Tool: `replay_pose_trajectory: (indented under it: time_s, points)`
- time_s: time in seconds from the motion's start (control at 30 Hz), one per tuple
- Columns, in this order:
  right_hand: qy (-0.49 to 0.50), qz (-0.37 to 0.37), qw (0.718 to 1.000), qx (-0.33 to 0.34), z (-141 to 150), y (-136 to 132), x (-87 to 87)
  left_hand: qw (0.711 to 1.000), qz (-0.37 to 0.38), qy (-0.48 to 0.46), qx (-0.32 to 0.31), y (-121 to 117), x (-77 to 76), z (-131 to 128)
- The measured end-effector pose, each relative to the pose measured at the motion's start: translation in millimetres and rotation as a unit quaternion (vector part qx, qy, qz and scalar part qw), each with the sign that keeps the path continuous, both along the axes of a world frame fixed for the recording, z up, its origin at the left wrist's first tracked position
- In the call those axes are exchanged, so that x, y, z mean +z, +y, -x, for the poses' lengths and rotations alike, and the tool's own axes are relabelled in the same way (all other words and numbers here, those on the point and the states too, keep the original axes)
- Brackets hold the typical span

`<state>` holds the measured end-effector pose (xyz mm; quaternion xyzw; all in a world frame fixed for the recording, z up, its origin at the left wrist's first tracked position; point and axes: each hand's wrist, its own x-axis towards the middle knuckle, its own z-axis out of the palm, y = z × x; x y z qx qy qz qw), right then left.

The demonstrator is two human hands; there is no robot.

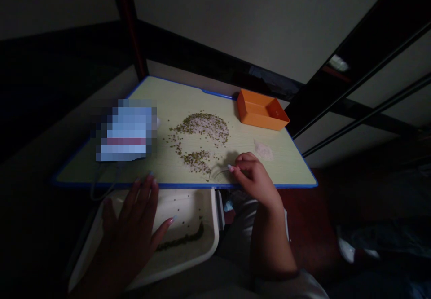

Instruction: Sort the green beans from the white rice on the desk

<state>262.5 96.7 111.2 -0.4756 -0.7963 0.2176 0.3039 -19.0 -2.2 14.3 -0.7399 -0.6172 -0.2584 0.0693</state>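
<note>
My left hand [134,227] is spread with its fingers apart over the white tub [214,218], fingertips at the table's front edge. A band of small green beans [182,240] lies along the tub's bottom. On the pale table [164,99], green beans mixed with whitish grains form a larger heap [205,126] and a smaller patch [195,157] nearer me. My right hand [254,178] is closed in a pinch on a thin, clear curved piece whose exact kind I cannot make out. Beyond that hand is a small pile of whitish grains [262,150].
An orange box [261,119] stands at the table's back right corner. On the left sits a blurred-out, pale blue object [128,128] with a cord hanging over the front edge. A blue rim [292,185] borders the table. Walls rise behind it.
</note>
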Motion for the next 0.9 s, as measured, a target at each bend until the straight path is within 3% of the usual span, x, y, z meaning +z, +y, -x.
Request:
replay_pose_trajectory:
  time_s: [0.43, 0.9]
  points:
    - [0.007, 0.004, 0.999, 0.039, 7.7, -0.6, -1.4, 1.000, -0.010, 0.005, -0.005, 2.7, 3.0, 0.5]
    - [-0.003, 0.002, 1.000, 0.023, 7.9, 2.0, -1.5, 1.000, -0.014, 0.002, -0.001, 2.3, 1.7, -0.3]
